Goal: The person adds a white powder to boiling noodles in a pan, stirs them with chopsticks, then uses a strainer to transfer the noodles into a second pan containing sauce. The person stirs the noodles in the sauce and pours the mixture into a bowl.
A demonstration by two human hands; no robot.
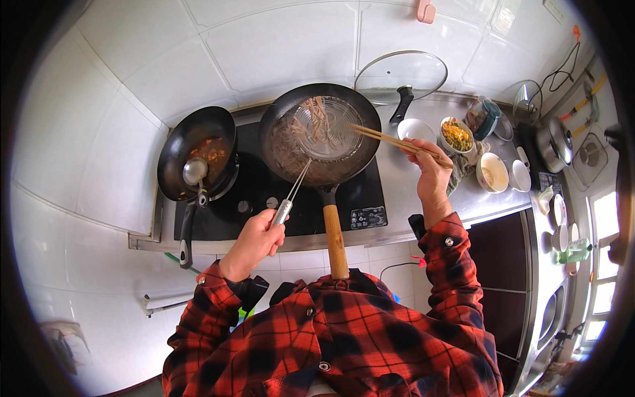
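My left hand [255, 244] grips the metal handle of a wire skimmer [342, 141], whose round spiral basket sits within the wok [371, 119] at the picture's upper middle. Brownish noodles [317, 121] lie on the left part of the basket, and more noodles [287, 151] are in the liquid beside and below it. Wooden chopsticks [397, 141] are held in my right hand [430, 173], right of the wok, with their tips over the basket's right edge. The wok's wooden handle [334, 238] points towards my body.
On the left, a second wok [171, 154] holds brown sauce and a ladle [195, 171]. Right of the stove [218, 223] stand a white bowl [415, 130], a bowl of chopped vegetables [457, 135], more bowls and a lidded pot [553, 144]. A glass lid [402, 74] leans on the wall.
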